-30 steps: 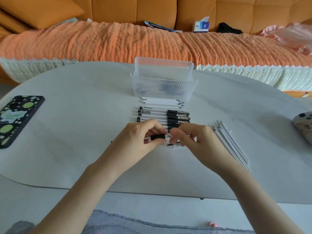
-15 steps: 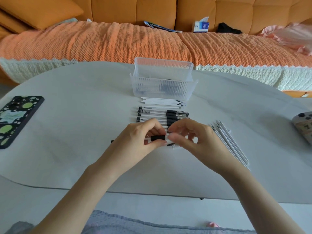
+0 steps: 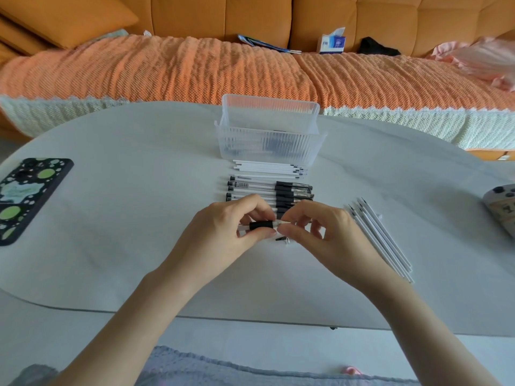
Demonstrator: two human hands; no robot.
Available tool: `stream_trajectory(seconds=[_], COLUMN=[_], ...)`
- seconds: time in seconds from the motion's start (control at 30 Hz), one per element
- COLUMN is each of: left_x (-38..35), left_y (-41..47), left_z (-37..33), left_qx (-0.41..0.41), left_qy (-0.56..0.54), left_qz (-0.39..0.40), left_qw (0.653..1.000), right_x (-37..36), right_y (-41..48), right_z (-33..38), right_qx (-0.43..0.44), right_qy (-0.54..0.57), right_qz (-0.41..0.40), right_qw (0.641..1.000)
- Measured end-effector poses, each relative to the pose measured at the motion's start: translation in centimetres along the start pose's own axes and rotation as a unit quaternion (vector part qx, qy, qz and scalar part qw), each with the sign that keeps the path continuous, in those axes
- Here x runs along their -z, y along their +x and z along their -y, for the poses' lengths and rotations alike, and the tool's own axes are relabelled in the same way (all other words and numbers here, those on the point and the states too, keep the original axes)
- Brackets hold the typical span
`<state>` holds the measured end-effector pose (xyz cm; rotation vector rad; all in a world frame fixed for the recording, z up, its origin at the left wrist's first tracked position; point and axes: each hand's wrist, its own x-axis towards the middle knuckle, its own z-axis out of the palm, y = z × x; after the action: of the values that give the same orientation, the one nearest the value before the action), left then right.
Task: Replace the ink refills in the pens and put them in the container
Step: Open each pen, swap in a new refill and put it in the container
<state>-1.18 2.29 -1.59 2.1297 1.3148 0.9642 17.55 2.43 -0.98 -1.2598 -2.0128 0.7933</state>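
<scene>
Right hand (image 3: 328,235) slightly lower on pen (image 3: 260,225), spare refills (image 3: 381,240) alongside.

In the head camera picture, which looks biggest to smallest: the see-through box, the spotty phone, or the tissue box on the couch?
1. See-through box
2. Spotty phone, partly cut off at the picture's edge
3. Tissue box, though it sits farthest away, so it may only look small
</scene>
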Motion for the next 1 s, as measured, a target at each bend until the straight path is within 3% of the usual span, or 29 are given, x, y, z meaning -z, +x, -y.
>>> stream_trajectory(seconds=[0.6, 0.7, 0.83, 1.0], left_x=[-0.1, 0.2, 0.5, 0.4], left_y=[-0.1, -0.1, -0.1, 0.0], left_z=[0.2, 0.5, 0.7, 0.7], left_qx=[0.009, 0.020, 0.017, 0.018], left_qy=[-0.007, 0.007, 0.007, 0.016], left_qz=[-0.012, -0.025, -0.025, -0.015], left_qw=[1.000, 0.999, 1.000, 1.000], right_x=[0.1, 1.3, 1.8, 0.9], right_y=[0.1, 0.0, -0.2, -0.2], right_z=[-0.3, -1.3, -3.2, -3.3], right_qx=[-0.020, -0.031, 0.022, 0.040], right_qy=[0.007, -0.051, -0.198, -0.236], right_qz=[0.013, 0.025, 0.048, 0.054], right_qw=[1.000, 0.998, 0.979, 0.969])
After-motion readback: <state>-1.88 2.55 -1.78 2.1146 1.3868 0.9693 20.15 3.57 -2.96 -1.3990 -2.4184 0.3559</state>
